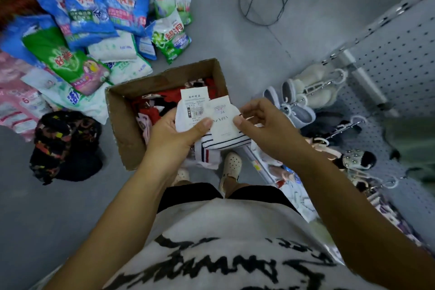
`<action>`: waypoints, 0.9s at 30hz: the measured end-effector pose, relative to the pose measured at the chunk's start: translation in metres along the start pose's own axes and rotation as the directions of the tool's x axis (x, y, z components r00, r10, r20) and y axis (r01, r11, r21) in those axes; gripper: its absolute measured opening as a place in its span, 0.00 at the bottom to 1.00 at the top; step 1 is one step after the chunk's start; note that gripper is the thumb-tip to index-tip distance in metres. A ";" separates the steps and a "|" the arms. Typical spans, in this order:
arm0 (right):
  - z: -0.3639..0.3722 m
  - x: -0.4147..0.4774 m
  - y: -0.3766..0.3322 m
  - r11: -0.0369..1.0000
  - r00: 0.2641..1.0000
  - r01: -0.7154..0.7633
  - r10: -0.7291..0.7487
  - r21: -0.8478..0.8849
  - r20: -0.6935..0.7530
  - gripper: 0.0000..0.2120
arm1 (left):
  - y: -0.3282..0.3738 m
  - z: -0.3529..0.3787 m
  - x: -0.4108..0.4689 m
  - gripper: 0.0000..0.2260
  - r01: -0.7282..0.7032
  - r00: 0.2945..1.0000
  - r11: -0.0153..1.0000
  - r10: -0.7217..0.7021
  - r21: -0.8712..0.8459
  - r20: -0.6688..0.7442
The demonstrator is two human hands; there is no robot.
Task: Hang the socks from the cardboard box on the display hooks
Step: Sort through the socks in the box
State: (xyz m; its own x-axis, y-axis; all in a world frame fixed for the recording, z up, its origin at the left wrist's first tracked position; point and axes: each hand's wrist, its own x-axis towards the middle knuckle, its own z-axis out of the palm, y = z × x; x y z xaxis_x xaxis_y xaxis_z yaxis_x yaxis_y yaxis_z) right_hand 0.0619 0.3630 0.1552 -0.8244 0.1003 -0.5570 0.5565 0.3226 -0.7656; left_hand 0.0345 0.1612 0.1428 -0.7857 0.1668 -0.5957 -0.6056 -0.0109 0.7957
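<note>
An open cardboard box (122,125) stands on the grey floor, holding red, white and dark socks (164,101). Above its near right corner my left hand (174,134) grips a small stack of white striped socks (226,141) with paper labels, thumb pressed on the label. My right hand (261,122) pinches the right edge of the front label (223,115). At the right stands a white pegboard display (400,59) with metal hooks (334,82); slippers and other goods hang on them.
Bags of washing powder (94,19) lie piled on the floor at the left. A dark patterned bundle (63,146) lies left of the box. A black wire stand (263,2) is at the back. My feet in white shoes (231,165) are below the box.
</note>
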 end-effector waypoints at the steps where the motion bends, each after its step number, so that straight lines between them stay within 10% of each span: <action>1: 0.002 -0.009 0.000 0.999 0.997 0.021 -0.024 -0.031 -0.079 0.12 | 0.004 -0.001 -0.002 0.17 -0.006 0.999 1.000 0.005 0.017 0.036; 11: 0.072 -0.067 -0.022 0.865 0.924 0.186 0.006 0.465 -0.381 0.07 | 0.054 -0.045 -0.018 0.10 -0.132 0.966 0.959 0.066 0.253 0.251; 27: 0.058 -0.209 0.024 0.727 0.606 0.379 0.272 0.572 -0.747 0.09 | 0.049 0.036 -0.082 0.02 -0.459 0.749 0.801 0.117 0.383 0.653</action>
State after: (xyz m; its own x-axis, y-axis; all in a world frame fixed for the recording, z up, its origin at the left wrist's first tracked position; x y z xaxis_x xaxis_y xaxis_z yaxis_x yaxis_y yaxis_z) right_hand 0.2534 0.2952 0.2341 -0.4250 0.8521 -0.3056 0.1515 -0.2659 -0.9520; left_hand 0.0739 0.1829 0.2341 -0.5767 0.7670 -0.2813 -0.0762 0.2924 0.9533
